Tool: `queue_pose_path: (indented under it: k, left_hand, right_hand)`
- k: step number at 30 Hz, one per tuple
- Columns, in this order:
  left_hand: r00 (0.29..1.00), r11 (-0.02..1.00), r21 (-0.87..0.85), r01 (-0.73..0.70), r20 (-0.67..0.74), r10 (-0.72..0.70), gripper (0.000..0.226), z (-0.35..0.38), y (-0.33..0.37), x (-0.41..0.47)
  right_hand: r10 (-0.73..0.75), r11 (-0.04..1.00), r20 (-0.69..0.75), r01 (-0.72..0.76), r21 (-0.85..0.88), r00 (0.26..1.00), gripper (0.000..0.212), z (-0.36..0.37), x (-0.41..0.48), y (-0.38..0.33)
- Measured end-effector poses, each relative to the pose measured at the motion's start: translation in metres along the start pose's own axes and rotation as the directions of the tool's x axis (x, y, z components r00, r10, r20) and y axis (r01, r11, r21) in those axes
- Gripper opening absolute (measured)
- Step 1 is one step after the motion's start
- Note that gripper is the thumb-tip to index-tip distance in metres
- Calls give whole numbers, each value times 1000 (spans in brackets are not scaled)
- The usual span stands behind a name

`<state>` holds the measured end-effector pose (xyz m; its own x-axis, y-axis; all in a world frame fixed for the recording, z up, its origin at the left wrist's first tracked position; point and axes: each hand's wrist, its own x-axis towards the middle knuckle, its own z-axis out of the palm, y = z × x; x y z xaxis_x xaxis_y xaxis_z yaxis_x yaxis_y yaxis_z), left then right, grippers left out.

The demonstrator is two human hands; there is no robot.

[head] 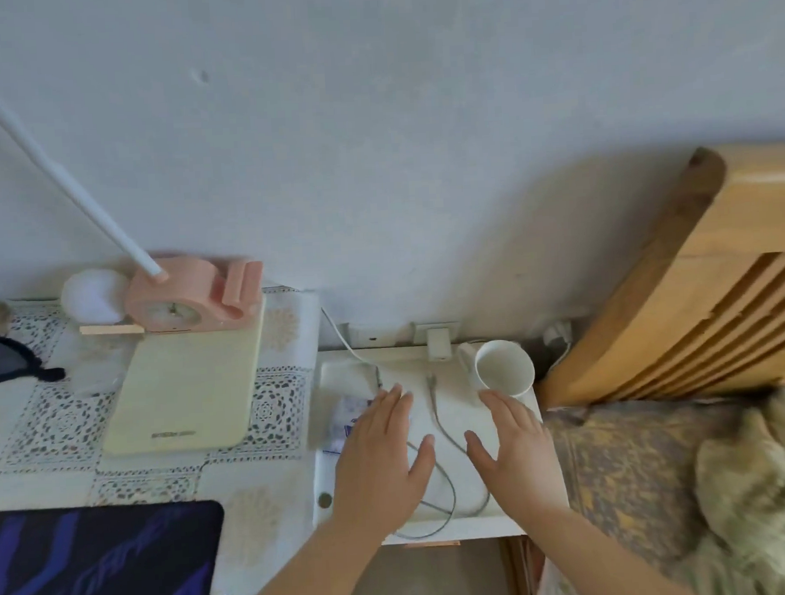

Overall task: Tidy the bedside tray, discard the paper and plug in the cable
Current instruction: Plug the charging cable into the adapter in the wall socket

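Hands (380, 452) spread flat over tray (340, 368)

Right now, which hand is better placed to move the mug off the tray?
Right. The right hand has its fingertips just beside the white mug at the tray's far right corner. The left hand hovers over the paper, farther away.

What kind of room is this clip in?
Most likely a bedroom, at the bedside: a slatted wooden headboard with rumpled patterned bedding sits right beside a white tray holding a white mug and grey cable.
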<state>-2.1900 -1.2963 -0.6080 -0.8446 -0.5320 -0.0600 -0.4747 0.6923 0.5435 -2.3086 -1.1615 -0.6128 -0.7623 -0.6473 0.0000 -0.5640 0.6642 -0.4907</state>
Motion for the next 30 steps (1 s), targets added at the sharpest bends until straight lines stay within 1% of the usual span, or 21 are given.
queue_pose_path:
  k: [5,7,11,14,17,19,21,25,28,30]
  left_hand:
    - [986,983,-90,158,68,-152,58,33,8,29]
    - [984,985,-63,160,89,-154,57,44,11,39]
    - [986,991,4,132,107,-131,57,63,17,54]
    - [976,981,-34,193,112,-188,56,73,19,59]
    - [961,968,-40,248,140,-240,56,79,14,61]
    - [950,960,-33,279,155,-271,56,81,7,63]
    - [936,943,-60,327,155,-315,54,82,0,66]
    - [905,905,-97,414,154,-397,54,84,-13,75]
    - [878,869,-147,473,165,-450,54,87,-21,78]
    - [859,839,-189,510,175,-482,55,89,-25,78]
  right_hand:
    - [130,991,11,-130,31,991,54,0,6,31]
    - [161,986,-3,-160,50,987,54,-2,11,41]
    - [149,982,-37,-144,120,988,53,-5,24,58]
    - [165,976,-82,-150,156,983,53,-3,23,70]
    - [253,945,-116,-219,244,961,48,5,12,81]
    - [306,921,-87,-271,281,948,44,15,5,85]
    - [323,909,-31,-301,289,946,41,27,1,88]
    - [286,904,86,-299,306,954,38,55,11,77]
    - [252,911,134,-282,300,958,35,79,28,61]
    - [275,901,152,-309,304,949,34,96,41,50]
